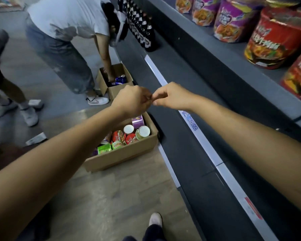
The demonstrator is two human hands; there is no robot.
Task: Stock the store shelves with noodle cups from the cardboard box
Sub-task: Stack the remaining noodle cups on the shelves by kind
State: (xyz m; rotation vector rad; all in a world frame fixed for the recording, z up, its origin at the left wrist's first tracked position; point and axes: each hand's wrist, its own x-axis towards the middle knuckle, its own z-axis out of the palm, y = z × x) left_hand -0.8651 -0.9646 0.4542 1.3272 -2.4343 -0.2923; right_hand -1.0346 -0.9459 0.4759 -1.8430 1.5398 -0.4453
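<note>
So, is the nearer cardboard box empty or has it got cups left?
Not empty: the open cardboard box holds several noodle cups, some tipped on their sides.

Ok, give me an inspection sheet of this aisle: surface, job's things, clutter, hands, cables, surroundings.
Surface: wood-look floor; dark grey store shelves on the right.
Job's things: open brown cardboard box on the floor holding mixed noodle cups; purple noodle cups and red noodle cups on the upper shelf.
Clutter: second cardboard box farther along; dark bottles on a lower shelf.
Hands: left hand and right hand meet above the box, fingers curled, fingertips touching, no cup held.
Cables: nothing seen.
Surroundings: another person bends over the second box, reaching in.
</note>
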